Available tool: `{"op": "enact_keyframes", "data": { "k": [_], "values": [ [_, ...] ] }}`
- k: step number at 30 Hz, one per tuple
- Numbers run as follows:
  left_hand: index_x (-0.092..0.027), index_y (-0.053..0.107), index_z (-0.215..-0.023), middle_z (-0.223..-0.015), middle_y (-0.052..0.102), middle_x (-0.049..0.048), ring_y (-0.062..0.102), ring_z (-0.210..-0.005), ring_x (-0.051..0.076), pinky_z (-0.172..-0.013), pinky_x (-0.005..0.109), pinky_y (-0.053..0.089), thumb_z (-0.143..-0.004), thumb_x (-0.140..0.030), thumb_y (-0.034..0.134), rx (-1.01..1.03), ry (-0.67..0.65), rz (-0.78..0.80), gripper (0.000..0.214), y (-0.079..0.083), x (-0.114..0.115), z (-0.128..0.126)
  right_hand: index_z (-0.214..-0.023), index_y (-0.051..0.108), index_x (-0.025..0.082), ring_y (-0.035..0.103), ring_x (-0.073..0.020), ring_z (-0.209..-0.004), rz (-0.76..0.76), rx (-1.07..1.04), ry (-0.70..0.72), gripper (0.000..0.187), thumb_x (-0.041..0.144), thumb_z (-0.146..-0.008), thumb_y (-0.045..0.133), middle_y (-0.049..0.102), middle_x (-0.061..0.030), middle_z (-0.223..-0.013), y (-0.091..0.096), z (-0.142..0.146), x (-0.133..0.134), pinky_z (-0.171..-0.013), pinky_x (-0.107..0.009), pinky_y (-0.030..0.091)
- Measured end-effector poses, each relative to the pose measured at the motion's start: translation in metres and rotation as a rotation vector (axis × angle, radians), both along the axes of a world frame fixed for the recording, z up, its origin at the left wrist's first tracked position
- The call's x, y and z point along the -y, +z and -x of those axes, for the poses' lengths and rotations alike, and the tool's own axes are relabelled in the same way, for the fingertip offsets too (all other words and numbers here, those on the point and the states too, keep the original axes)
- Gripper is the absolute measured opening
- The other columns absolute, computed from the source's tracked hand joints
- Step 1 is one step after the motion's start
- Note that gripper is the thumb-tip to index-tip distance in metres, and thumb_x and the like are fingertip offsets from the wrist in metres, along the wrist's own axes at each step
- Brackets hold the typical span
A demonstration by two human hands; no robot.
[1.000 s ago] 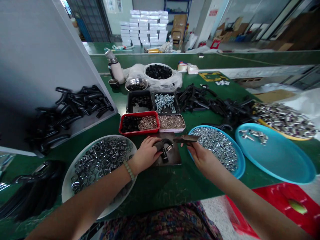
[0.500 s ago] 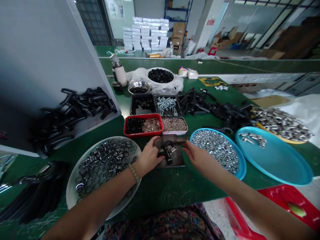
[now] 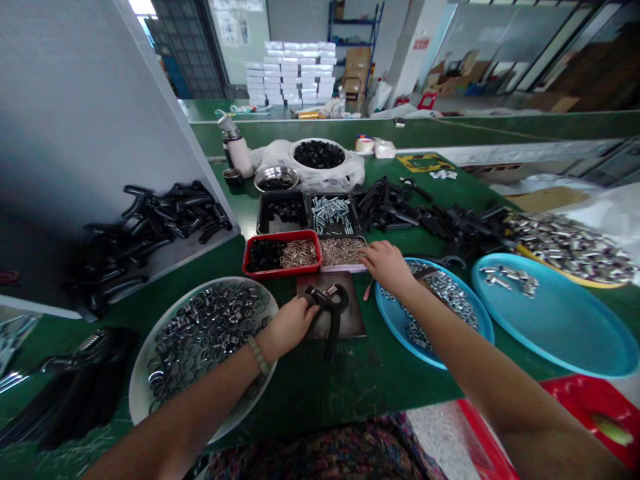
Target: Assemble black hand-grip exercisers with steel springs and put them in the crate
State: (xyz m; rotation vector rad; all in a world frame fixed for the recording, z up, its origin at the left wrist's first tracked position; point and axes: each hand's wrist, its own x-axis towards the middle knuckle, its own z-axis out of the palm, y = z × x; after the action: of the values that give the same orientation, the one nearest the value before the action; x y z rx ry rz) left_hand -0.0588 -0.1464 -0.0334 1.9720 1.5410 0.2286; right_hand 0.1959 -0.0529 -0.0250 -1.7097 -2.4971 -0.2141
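My left hand [image 3: 290, 327] is closed around a black clamp-like part [image 3: 333, 317] with a curved end and a shiny metal piece on it. It holds this part over a dark square metal plate [image 3: 357, 313] on the bench. My right hand [image 3: 387, 267] is at the right end of a shallow white tray [image 3: 345, 269] full of small copper-coloured pieces. Its fingertips are pinched together at the pieces; what is between them, if anything, is hidden. Beneath the right forearm, a flat dark tool [image 3: 427, 273] shows across a blue basin [image 3: 383, 320] of small silvery nuts.
Left of the plate stands a wide pale basin [image 3: 137, 387] of metal rings. Behind are a red tray [image 3: 283, 272] and a black tray with bolts [image 3: 333, 215]. Black parts [image 3: 460, 230] are heaped at right, near another blue basin [image 3: 565, 327]. A grey bin [image 3: 120, 87] borders the left.
My right hand has left the black part and moved to the copper-coloured pieces; the dark tool is no longer at the part. My left hand has turned the part and shifted slightly left.
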Motion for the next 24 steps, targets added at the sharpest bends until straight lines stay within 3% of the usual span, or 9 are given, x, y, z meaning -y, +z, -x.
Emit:
{"op": "enact_keyframes", "data": {
  "k": [2,4,8,11,13,16,20,24],
  "values": [
    [-0.015,0.065,-0.084,-0.089,0.068,0.0099,0.064,-0.085,0.023,-0.080,0.034,0.048,-0.092,-0.032,0.047,-0.228,-0.094,-0.136,0.026,0.005,-0.005,0.006,-0.102,0.066,0.017,0.052,-0.0256,-0.102,0.046,0.052,0.039,0.024,0.030,-0.092,0.049,0.065,-0.0126,-0.103,0.001,0.027,-0.028,-0.081,-0.033,0.038],
    [-0.015,0.065,-0.083,-0.087,0.067,0.0095,0.063,-0.083,0.023,-0.078,0.034,0.047,-0.092,-0.036,0.047,-0.327,-0.165,-0.241,0.029,0.016,-0.022,0.005,-0.097,0.066,0.015,0.052,-0.0256,-0.101,0.060,0.063,0.059,0.020,0.026,-0.090,0.051,0.066,-0.0132,-0.101,-0.002,0.042,-0.044,-0.080,-0.033,0.036],
    [-0.015,0.066,-0.091,-0.101,0.065,0.0112,0.056,-0.100,0.025,-0.084,0.037,0.041,-0.094,-0.034,0.043,-0.337,-0.156,-0.496,0.030,0.032,-0.090,-0.028,-0.095,0.065,0.014,0.052,-0.0251,-0.100,0.061,0.027,0.064,0.019,0.023,-0.091,0.048,0.066,-0.0131,-0.100,-0.007,0.045,-0.049,-0.080,-0.033,0.035],
    [-0.015,0.067,-0.088,-0.103,0.065,0.0110,0.051,-0.106,0.026,-0.088,0.042,0.036,-0.093,-0.023,0.043,-0.342,-0.185,-0.492,0.025,0.026,-0.135,-0.059,-0.095,0.064,0.015,0.053,-0.0243,-0.097,0.060,-0.019,0.043,0.019,0.021,-0.090,0.047,0.066,-0.0123,-0.100,-0.010,0.038,-0.048,-0.077,-0.032,0.036],
    [-0.015,0.067,-0.086,-0.099,0.066,0.0103,0.052,-0.104,0.025,-0.089,0.043,0.035,-0.091,-0.020,0.044,-0.330,-0.185,-0.469,0.024,0.018,-0.149,-0.071,-0.094,0.065,0.015,0.054,-0.0235,-0.093,0.062,-0.060,0.030,0.017,0.018,-0.086,0.049,0.067,-0.0117,-0.098,-0.012,0.033,-0.050,-0.075,-0.031,0.037],
    [-0.015,0.067,-0.087,-0.100,0.066,0.0104,0.053,-0.104,0.025,-0.090,0.044,0.034,-0.091,-0.021,0.044,-0.297,-0.146,-0.472,0.024,0.010,-0.154,-0.076,-0.091,0.065,0.014,0.055,-0.0232,-0.090,0.062,-0.134,0.038,0.015,0.017,-0.083,0.052,0.067,-0.0113,-0.094,-0.013,0.027,-0.049,-0.077,-0.031,0.038],
    [-0.015,0.067,-0.093,-0.099,0.068,0.0113,0.059,-0.099,0.024,-0.087,0.040,0.040,-0.094,-0.025,0.041,-0.234,-0.088,-0.469,0.028,0.018,-0.147,-0.064,-0.090,0.065,0.015,0.056,-0.0201,-0.093,0.060,-0.242,0.125,0.016,0.018,-0.086,0.050,0.066,-0.0095,-0.094,-0.011,0.030,-0.027,-0.084,-0.030,0.040],
    [-0.015,0.066,-0.102,-0.097,0.071,0.0083,0.064,-0.091,0.018,-0.083,0.029,0.046,-0.093,-0.030,0.046,0.012,-0.049,-0.397,0.026,0.027,-0.116,-0.036,-0.085,0.063,0.017,0.059,-0.0136,-0.077,0.212,-0.537,0.270,0.010,0.015,-0.084,0.054,0.065,-0.0026,-0.082,-0.017,0.044,0.011,-0.072,-0.024,0.045]
  ]
}}
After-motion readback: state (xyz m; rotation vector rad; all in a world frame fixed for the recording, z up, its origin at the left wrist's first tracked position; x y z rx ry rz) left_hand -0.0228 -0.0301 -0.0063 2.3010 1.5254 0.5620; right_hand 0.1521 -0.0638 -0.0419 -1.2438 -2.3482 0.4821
